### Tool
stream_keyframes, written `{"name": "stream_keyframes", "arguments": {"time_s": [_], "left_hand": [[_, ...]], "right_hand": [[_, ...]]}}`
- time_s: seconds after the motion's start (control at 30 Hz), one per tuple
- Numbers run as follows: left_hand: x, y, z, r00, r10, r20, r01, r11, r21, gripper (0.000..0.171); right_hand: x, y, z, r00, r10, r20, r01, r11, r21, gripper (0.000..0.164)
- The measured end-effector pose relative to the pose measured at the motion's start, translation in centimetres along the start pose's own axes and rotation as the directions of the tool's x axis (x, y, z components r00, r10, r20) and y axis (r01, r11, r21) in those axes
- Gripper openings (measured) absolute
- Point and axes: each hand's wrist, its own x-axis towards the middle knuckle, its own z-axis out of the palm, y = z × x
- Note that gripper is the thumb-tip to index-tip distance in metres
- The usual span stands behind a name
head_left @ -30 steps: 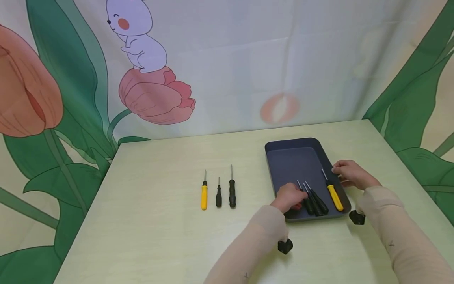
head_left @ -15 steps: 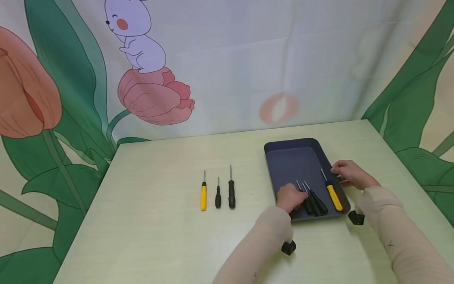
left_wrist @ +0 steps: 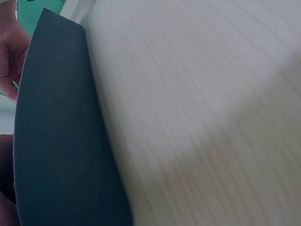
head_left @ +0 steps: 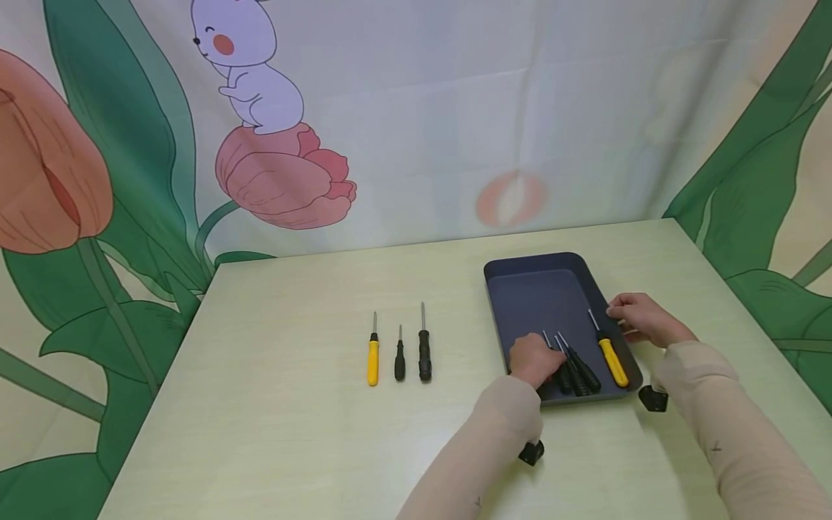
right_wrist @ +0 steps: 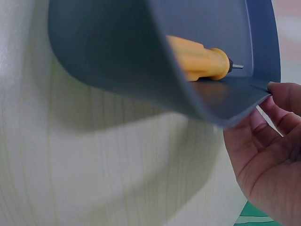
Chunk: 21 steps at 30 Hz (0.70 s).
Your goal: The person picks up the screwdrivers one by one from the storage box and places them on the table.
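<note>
A dark baking-tray-like tray (head_left: 533, 296) stands on the table's right side. Inside its near end lie several black-handled screwdrivers (head_left: 588, 372) and a yellow-handled screwdriver (head_left: 612, 361). My left hand (head_left: 534, 359) is over the tray's left wall, its fingertips at the leftmost black screwdriver. Most of its fingers are hidden, so a grip on that screwdriver cannot be made out. In the left wrist view the tray's outer wall (left_wrist: 61, 117) blocks the fingers. My right hand (right_wrist: 270, 150) pinches the tray's right rim between thumb and fingers, beside the yellow screwdriver.
Left of the tray, a yellow screwdriver (head_left: 373, 361), a short black screwdriver (head_left: 399, 361) and a longer black screwdriver (head_left: 425, 354) lie side by side on the pale table (head_left: 292, 419). A printed curtain (head_left: 416, 108) hangs behind the table's far edge.
My left hand and forearm have shifted slightly right, further toward the black screwdrivers. The right hand stays at the tray's rim, and the tray has not visibly moved.
</note>
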Motion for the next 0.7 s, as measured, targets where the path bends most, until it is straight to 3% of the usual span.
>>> {"name": "stream_keyframes", "arguments": {"time_s": [0.4, 0.7], "left_hand": [[-0.08, -0.15, -0.20, 1.000, -0.008, -0.008, 0.008, 0.998, -0.063, 0.036], [0.00, -0.49, -0.31, 0.999, -0.015, 0.044, 0.021, 0.990, -0.143, 0.038]], "right_hand": [[0.21, 0.26, -0.02, 1.000, -0.001, -0.016, 0.001, 1.000, 0.005, 0.026], [0.24, 0.06, 0.06, 1.000, 0.013, -0.012, -0.013, 1.000, 0.003, 0.025]]}}
